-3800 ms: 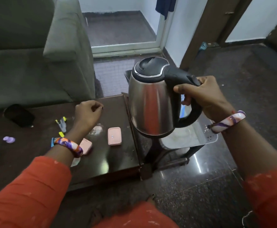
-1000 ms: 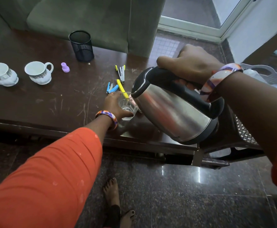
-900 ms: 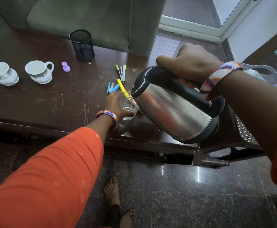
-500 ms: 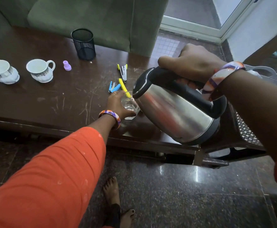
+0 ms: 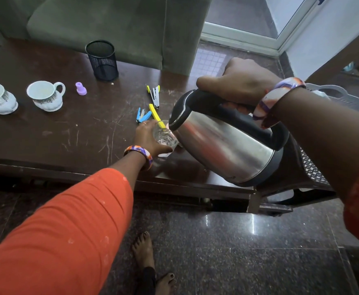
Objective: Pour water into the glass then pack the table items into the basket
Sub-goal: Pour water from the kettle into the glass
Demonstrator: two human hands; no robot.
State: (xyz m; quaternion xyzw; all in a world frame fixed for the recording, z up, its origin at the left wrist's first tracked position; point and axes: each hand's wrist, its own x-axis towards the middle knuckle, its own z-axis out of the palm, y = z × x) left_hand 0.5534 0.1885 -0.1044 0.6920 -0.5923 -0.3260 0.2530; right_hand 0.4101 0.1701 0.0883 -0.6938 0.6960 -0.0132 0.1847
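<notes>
We see a brushed steel kettle, rounded and shiny with a black plastic lid and handle, tipped steeply toward a small clear glass. The right hand is wrapped tight around the handle from above. The left hand curls around the side of the glass, holding it upright on the table. The glass is faceted and transparent (we cannot tell how much water is in it), and it stands near the table's front edge, with the kettle's spout right over its rim.

The table is dark brown wood, glossy and heavily scratched. Behind the glass lie a few plastic clips: a yellow one partly behind the glass rim, a blue pair just beside the left fingers, and a grey and yellow one farther back. A black wire-mesh cup, cylindrical, stands near the far edge. To the left sit two white ceramic cups with a dark band pattern, and a small lilac plastic piece between them and the mesh cup.

The basket, pale grey plastic with perforated sides, sits to the right beyond the table's end, mostly hidden behind the right forearm. Both wrists carry swirled bangles, and the sleeves are orange cloth.
</notes>
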